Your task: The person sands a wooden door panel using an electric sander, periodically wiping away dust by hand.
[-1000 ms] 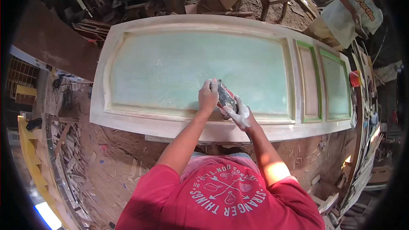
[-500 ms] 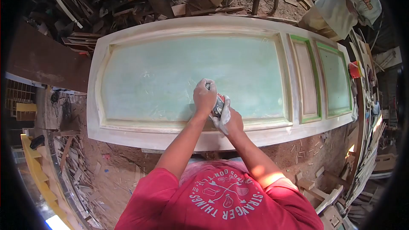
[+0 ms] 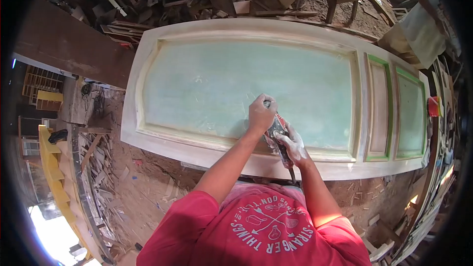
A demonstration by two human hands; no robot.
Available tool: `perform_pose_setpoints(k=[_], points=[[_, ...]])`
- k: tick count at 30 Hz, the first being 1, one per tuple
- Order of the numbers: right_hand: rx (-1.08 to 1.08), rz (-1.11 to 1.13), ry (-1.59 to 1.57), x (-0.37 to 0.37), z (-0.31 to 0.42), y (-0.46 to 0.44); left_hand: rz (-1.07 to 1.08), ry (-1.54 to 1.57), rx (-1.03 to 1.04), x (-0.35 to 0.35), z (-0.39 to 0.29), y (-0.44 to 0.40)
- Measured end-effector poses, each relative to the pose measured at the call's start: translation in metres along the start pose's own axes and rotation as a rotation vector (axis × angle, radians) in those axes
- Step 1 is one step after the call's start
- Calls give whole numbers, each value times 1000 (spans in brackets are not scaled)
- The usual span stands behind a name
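Both hands hold a dusty black-and-red angle grinder (image 3: pixel 282 150) above the near side of a panelled door (image 3: pixel 172 145). My left hand (image 3: pixel 262 112) is closed around its front end. White dust coats my right hand (image 3: pixel 294 145), which grips the body from the right. A dark cord (image 3: pixel 292 175) leaves the tool's rear end toward my shirt. Under the hands lies the door's large pale green panel (image 3: pixel 212 79), marked with light scratches. What is at the tool's working end is hidden by my left hand.
Green tape (image 3: pixel 392 113) edges the two smaller panels at the right. A red container (image 3: pixel 433 107) stands beyond the door's right end. Wood scraps (image 3: pixel 106 177) litter the dirt floor. Another person's clothing (image 3: pixel 419 32) shows at the upper right, with a brown board (image 3: pixel 74 44) at the left.
The view has turned, so the door and hands appear farther right. My right hand has shifted on the grinder, and more of its body and cord now shows.
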State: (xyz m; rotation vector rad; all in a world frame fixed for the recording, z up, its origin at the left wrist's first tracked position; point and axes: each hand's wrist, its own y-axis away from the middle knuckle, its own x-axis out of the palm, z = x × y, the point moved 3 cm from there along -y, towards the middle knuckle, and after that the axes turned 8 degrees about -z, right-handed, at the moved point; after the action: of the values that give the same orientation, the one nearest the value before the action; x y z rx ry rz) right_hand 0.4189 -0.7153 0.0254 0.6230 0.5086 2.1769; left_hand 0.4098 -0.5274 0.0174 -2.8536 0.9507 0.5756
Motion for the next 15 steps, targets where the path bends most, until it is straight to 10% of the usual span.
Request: perform_pose_setpoints(k=[10, 15], points=[[-138, -89, 348, 4, 18, -2, -46, -62, -16, 3, 1, 0], [-435, -325, 1047, 24, 44, -8, -74, -90, 3, 17, -6, -3]])
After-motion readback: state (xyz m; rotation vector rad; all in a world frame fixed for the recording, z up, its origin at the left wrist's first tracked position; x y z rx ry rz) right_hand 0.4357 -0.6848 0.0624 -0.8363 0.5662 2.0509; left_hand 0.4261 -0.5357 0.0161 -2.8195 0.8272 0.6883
